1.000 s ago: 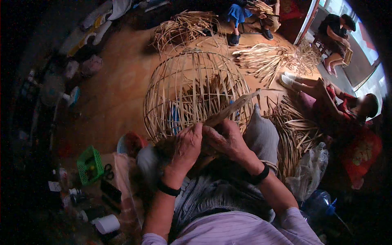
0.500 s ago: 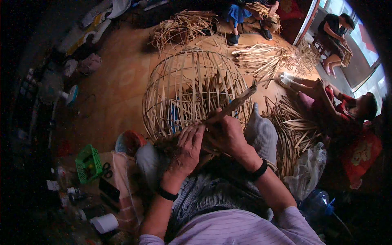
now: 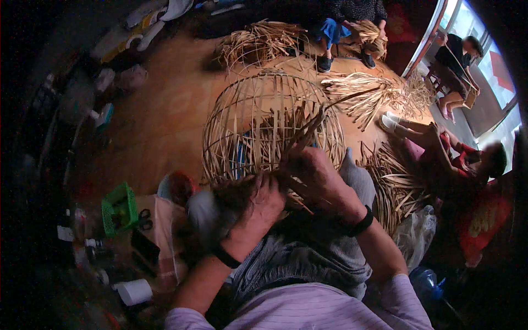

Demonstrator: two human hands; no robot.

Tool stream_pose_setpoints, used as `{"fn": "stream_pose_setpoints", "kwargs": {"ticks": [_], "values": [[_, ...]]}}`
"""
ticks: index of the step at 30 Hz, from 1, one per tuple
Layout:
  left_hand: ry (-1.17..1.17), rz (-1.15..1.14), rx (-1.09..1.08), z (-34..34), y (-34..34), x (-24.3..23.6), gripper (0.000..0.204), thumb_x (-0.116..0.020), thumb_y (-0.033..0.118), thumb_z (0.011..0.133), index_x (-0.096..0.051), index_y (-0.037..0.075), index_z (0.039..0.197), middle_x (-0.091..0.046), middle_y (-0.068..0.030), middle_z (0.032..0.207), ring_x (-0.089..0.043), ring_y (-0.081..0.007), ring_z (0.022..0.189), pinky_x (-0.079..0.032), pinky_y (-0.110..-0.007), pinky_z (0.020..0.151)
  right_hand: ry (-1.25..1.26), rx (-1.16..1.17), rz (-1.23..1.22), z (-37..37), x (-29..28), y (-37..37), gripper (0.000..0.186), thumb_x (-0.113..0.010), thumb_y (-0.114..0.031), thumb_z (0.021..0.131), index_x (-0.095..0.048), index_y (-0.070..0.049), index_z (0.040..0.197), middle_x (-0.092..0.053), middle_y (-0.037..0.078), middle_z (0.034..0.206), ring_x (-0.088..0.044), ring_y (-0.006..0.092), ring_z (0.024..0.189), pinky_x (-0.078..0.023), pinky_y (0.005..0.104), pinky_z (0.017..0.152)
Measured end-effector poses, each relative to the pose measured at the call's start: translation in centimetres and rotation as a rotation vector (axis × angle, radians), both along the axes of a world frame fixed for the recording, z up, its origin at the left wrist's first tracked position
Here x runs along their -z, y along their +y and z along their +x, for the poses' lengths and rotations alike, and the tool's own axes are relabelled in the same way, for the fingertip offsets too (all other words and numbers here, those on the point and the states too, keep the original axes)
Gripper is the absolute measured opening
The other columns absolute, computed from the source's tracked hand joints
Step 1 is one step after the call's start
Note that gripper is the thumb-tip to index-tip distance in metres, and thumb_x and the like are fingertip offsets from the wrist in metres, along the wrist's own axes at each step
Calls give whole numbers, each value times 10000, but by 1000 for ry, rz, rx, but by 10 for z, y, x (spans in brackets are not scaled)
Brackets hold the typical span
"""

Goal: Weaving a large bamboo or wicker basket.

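Note:
An openwork basket frame [image 3: 220,129] of thin strips stands in front of my knees, its near side running in under my hands. My left hand [image 3: 265,197] is closed over a woven edge [image 3: 234,192] on this near side, fingers pressed together on it. Just right of it, my right hand [image 3: 320,175] grips a twisted dried-leaf strip [image 3: 309,129]. The strip's loose end sticks out up and to the right, over the frame. Short strip ends poke out below my right hand. My fingertips are partly hidden behind the hands.
Dried strips lie in heaps at the far side [image 3: 264,38], far right [image 3: 363,91] and by my right knee [image 3: 393,181]. A green basket [image 3: 120,209], scissors [image 3: 145,220] and a white cup [image 3: 133,291] are at left. Several people sit beyond and to the right.
My right hand has risen slightly and turned; the strip now points further right, its end thinner and longer. My left hand has moved a little right and down. The whole view has shifted slightly.

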State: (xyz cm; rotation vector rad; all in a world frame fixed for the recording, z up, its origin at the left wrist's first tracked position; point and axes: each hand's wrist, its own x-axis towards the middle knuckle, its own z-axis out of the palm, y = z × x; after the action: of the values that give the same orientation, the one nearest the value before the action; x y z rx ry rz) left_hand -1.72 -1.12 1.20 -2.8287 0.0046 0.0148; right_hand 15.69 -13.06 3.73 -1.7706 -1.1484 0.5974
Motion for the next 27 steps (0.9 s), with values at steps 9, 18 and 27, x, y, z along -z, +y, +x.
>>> {"fn": "stream_pose_setpoints", "kwargs": {"ticks": [9,18,27], "values": [[-262,-101,31,10,1,11,497,-563,143,943,-629,27,1422,-695,-213,1307,-590,-422,1314,-407,-532,1235,-300,-56,340,13,-13,-4,227,-782,-48,830,-693,-11,1036,-686,174,944,-673,396,882,-562,440,770],[-419,-635,78,5,16,13,447,-571,5,922,-670,59,1354,-691,-219,1303,-592,-457,1290,-433,-554,1189,-511,-73,195,5,3,-9,246,-766,-59,845,-653,-37,1063,-649,177,1041,-661,439,1016,-568,493,901],[-433,-496,58,0,16,23,497,-577,0,897,-626,-28,1391,-635,-257,1309,-577,-432,1301,-470,-522,1168,-475,-79,280,11,6,-3,257,-770,-96,811,-670,-31,1039,-670,175,1013,-642,445,972,-518,489,1064]]}}
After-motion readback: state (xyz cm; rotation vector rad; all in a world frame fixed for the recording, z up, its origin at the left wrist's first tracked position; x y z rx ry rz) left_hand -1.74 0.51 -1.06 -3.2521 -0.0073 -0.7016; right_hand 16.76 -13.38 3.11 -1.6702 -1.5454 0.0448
